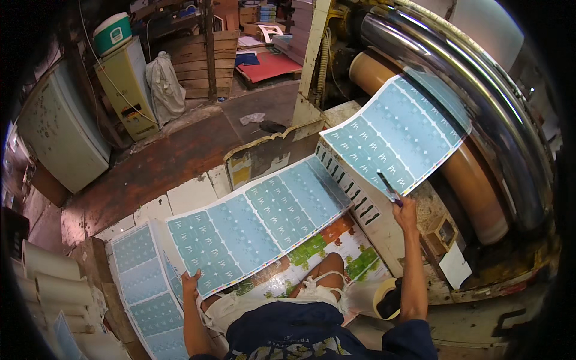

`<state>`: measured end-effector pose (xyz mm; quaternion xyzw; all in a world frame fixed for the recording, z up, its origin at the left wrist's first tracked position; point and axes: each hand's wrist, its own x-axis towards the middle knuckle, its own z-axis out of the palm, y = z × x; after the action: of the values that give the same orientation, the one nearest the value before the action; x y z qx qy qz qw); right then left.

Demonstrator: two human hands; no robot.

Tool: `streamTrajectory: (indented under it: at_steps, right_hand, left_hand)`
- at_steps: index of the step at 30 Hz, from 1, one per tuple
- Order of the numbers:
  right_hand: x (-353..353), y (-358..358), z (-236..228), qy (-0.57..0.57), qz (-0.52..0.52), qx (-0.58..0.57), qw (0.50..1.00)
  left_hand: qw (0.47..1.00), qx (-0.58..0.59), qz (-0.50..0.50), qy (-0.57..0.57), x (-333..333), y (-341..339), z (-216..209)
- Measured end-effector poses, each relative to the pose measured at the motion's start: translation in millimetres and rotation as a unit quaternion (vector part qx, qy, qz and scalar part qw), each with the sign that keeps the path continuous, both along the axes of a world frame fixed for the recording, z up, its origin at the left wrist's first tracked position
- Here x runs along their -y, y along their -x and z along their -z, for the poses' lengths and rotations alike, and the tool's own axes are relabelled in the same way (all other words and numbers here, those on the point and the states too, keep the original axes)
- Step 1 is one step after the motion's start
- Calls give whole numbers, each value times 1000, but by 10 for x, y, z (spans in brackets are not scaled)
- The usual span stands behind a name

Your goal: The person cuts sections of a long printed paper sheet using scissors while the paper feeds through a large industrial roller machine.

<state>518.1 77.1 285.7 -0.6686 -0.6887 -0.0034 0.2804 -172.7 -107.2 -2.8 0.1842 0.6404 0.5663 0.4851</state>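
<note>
Left hand pinches the pale-blue printed sheet (gridded labels); right hand grips a pen.

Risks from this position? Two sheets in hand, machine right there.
1. The right hand holds a thin dark tool at the edge of the blue sheet lying on the large roller; a slip might scratch the print or bring fingers near the cylinder.
2. The left hand grips the long sheet by one corner; it sags and may crease.

The sheet stack runs off the lower edge; printed motifs are too small.
</note>
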Motion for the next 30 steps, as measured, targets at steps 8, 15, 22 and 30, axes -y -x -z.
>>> streamTrajectory:
  at_steps: [8, 15, 22, 30]
  right_hand:
    - [541, 931, 756, 18, -6, -77, 997]
    - [729, 1198, 878, -15, -27, -99, 995]
    - [854, 1280, 863, 60, -22, -101, 993]
    - [1069, 1251, 962, 59, -45, -133, 988]
  left_hand:
    - [1000, 7, -10, -12, -245, 229, 747]
    - [884, -465, 44, -35, -502, -69, 614]
    - [687, -589, 228, 360, -279, -869, 180]
    - [719, -539, 246, 364, -367, -1039, -289]
